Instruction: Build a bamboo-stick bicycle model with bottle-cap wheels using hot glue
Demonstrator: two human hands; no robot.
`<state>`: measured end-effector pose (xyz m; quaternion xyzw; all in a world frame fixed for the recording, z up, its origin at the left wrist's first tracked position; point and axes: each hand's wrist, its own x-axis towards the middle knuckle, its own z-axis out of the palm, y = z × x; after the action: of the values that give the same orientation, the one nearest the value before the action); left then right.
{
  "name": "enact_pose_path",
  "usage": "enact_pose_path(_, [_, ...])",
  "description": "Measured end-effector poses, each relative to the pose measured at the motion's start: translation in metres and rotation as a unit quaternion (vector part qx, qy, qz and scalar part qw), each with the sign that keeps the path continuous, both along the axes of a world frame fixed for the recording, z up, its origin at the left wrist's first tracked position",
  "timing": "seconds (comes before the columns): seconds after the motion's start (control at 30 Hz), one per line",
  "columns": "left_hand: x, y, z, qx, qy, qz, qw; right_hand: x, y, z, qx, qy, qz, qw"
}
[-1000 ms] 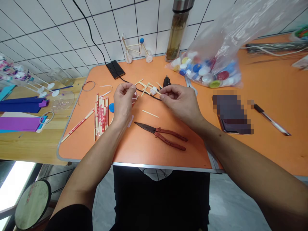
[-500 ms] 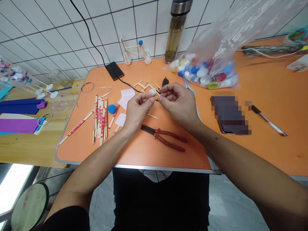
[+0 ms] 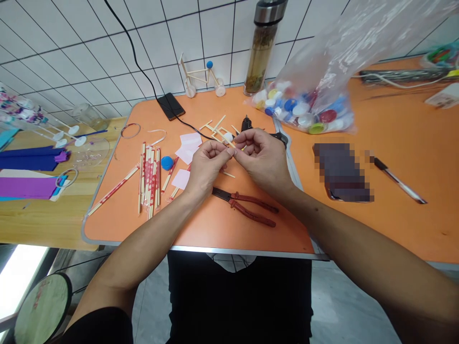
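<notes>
My right hand (image 3: 265,155) is closed in a pinch on a thin pale wooden stick (image 3: 229,143), which slants up and left from the fingertips. My left hand (image 3: 206,167) is also pinched, its thumb and finger tips meeting those of the right hand; what lies between them is hidden. Just beyond the fingers, other pale sticks (image 3: 219,123) are joined in a small frame, with a white bottle cap (image 3: 228,137) beside it. A black glue gun (image 3: 246,123) lies behind my right hand. Pliers with red handles (image 3: 253,203) rest below both hands.
Paper-wrapped chopsticks (image 3: 150,177), a blue cap (image 3: 167,162) and pink paper slips (image 3: 189,145) lie to the left. A bag of bottle caps (image 3: 304,110), a tea bottle (image 3: 260,57) and a stick model (image 3: 201,76) stand behind. A phone (image 3: 342,172) and pen (image 3: 398,179) are at right.
Both hands have come closer together and slightly lower, so their fingertips now meet. The held stick has turned, and more of the sticks behind the fingers shows.
</notes>
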<state>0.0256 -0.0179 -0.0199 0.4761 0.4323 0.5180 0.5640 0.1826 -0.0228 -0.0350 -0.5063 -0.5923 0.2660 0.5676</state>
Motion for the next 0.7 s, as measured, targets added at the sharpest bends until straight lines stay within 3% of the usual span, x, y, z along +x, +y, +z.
enact_pose_path(0.23, [0.0005, -0.0004, -0.0023, -0.032, -0.043, -0.013, 0.998, -0.0024, -0.0023, 0.0, -0.015, -0.001, 0.006, 1.0])
enact_pose_path(0.7, [-0.0016, 0.0025, -0.0026, -0.025, -0.017, 0.007, 1.0, -0.0073, -0.0075, 0.0019, -0.034, 0.008, 0.032, 0.999])
